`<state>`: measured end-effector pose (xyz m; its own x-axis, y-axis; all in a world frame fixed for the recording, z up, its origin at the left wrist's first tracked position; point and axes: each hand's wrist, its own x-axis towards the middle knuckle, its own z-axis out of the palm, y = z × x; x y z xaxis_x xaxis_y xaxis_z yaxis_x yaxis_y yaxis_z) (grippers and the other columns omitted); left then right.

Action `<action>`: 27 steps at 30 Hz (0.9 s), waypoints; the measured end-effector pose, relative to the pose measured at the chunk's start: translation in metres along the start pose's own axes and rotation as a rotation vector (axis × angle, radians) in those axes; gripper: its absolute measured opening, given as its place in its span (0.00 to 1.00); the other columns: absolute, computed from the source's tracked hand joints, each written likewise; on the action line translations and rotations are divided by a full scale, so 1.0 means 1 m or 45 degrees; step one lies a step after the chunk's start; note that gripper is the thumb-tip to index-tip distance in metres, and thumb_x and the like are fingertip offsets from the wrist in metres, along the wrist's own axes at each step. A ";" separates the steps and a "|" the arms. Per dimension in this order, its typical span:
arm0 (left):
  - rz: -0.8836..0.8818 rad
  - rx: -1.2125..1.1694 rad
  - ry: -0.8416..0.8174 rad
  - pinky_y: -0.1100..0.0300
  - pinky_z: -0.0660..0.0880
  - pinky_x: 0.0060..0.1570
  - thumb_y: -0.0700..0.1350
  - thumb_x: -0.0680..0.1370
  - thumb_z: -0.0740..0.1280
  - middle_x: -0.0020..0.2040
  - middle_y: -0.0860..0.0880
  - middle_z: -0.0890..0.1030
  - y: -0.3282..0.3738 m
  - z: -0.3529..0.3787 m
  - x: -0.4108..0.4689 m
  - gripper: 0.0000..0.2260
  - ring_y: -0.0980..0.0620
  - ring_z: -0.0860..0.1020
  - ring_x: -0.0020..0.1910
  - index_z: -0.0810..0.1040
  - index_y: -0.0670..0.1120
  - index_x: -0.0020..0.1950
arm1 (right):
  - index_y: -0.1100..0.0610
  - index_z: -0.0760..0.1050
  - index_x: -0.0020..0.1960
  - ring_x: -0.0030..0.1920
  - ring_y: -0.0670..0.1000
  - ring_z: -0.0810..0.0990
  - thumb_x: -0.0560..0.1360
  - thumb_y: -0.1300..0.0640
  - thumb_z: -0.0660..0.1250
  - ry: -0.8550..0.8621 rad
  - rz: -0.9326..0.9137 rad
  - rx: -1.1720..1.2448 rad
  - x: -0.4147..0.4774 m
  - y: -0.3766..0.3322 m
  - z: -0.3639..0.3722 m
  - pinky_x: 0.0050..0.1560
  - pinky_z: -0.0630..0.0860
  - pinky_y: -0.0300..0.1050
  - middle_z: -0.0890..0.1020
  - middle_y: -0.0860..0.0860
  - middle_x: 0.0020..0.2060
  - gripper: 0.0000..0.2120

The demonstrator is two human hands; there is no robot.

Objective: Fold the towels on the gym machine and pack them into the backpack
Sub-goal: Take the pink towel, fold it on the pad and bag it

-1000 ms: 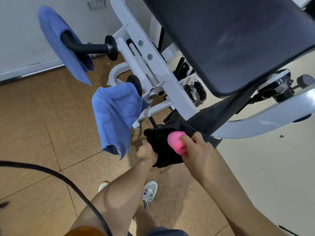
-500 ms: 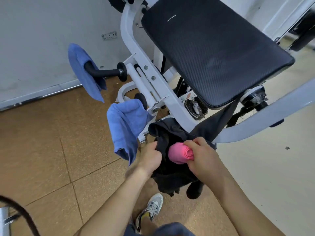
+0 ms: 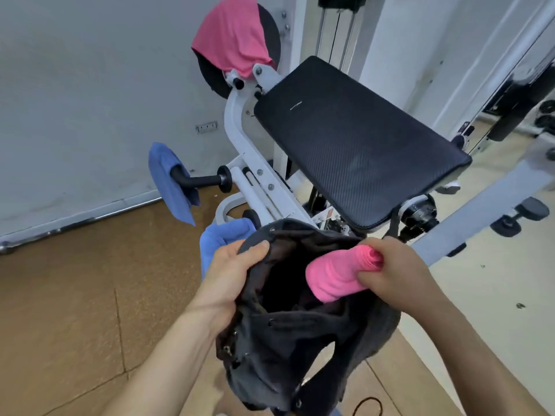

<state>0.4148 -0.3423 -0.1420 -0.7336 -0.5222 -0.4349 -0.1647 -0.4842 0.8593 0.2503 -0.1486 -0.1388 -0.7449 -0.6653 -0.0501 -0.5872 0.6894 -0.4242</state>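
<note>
Now the rolled pink towel [image 3: 336, 276], clasped by the right hand [image 3: 399, 271], is angled down-left into the backpack [image 3: 288, 331] mouth, whose rim is gripped by the left hand [image 3: 231, 274].

Single head-worn view, looking forward and down, close over the backpack [image 3: 288, 340], gym machine [image 3: 354, 145] just beyond, floor [image 3: 75, 295] below

Bright, even indoor light, strongest right of the seat pad [image 3: 357, 151], where the pale floor [image 3: 480, 295] washes out. The pad shows a soft sheen. Below it the mouth of the backpack [image 3: 300, 349] sinks to detailless black; the rolled pink towel [image 3: 333, 279] reads crisp. The wall [image 3: 90, 100] left of the pad bows and smears
</note>
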 end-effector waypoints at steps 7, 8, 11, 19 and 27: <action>0.251 0.264 0.402 0.59 0.70 0.37 0.50 0.79 0.66 0.37 0.43 0.80 0.023 0.033 0.014 0.17 0.50 0.76 0.35 0.79 0.37 0.41 | 0.49 0.80 0.50 0.42 0.46 0.77 0.61 0.61 0.72 -0.229 -0.574 0.268 0.046 -0.028 -0.006 0.42 0.73 0.40 0.76 0.46 0.39 0.18; 0.280 0.257 0.466 0.57 0.70 0.38 0.51 0.79 0.66 0.37 0.42 0.80 0.024 0.036 0.014 0.18 0.49 0.76 0.36 0.78 0.35 0.42 | 0.50 0.80 0.47 0.39 0.50 0.77 0.58 0.59 0.73 -0.222 -0.672 -0.001 0.052 -0.018 0.007 0.37 0.72 0.44 0.73 0.47 0.37 0.18; 0.388 0.317 0.736 0.57 0.69 0.36 0.50 0.80 0.64 0.34 0.45 0.77 0.027 0.040 0.016 0.18 0.50 0.74 0.34 0.75 0.35 0.40 | 0.48 0.80 0.37 0.33 0.54 0.76 0.47 0.55 0.77 -0.263 -0.833 -0.622 0.061 0.012 0.024 0.32 0.61 0.45 0.71 0.48 0.32 0.18; 0.699 1.302 0.977 0.58 0.62 0.32 0.50 0.81 0.59 0.30 0.51 0.70 0.029 0.059 0.009 0.19 0.54 0.69 0.32 0.65 0.45 0.31 | 0.51 0.80 0.35 0.29 0.54 0.75 0.46 0.59 0.77 -0.110 -0.946 -0.343 0.079 0.021 0.005 0.27 0.68 0.43 0.71 0.48 0.30 0.18; 0.499 0.682 0.890 0.58 0.58 0.32 0.49 0.81 0.61 0.28 0.51 0.62 0.026 0.065 0.012 0.20 0.53 0.62 0.28 0.62 0.43 0.33 | 0.57 0.76 0.50 0.48 0.56 0.75 0.66 0.63 0.73 -0.431 -1.064 -0.607 0.065 0.007 0.029 0.37 0.66 0.46 0.75 0.54 0.47 0.14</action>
<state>0.3587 -0.3154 -0.1078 -0.2706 -0.9627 -0.0046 -0.3976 0.1074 0.9112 0.2063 -0.1952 -0.1713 0.0463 -0.9812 -0.1876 -0.9984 -0.0394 -0.0404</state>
